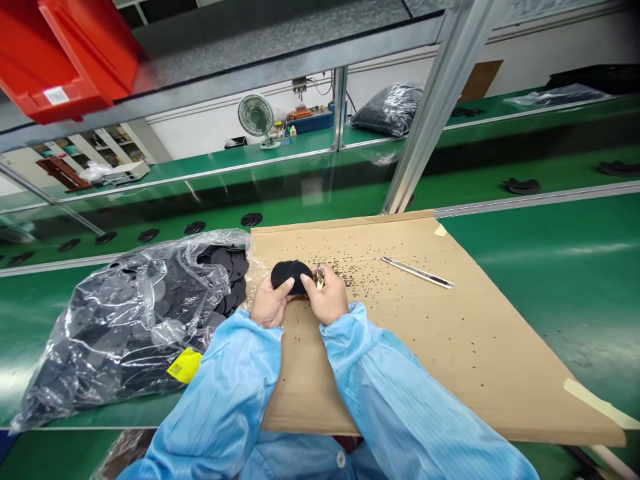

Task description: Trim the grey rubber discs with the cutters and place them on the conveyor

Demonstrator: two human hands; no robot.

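Both my hands are over the brown cardboard sheet. My left hand is closed round the left side of several overlapping thin black round pieces, thumb on top. My right hand pinches their right edge with its thumb. Its curled fingers also hold a small metal tool with a pale handle, which looks like nippers; most of it is hidden in the hand. Small black scraps are scattered on the cardboard, thickest just beyond my right hand. A slim utility knife lies to the right.
A clear plastic bag full of black round pieces lies open towards my left hand. Behind the cardboard, black pieces sit spaced along a green conveyor belt. A metal post and an overhead shelf with a red bin stand beyond.
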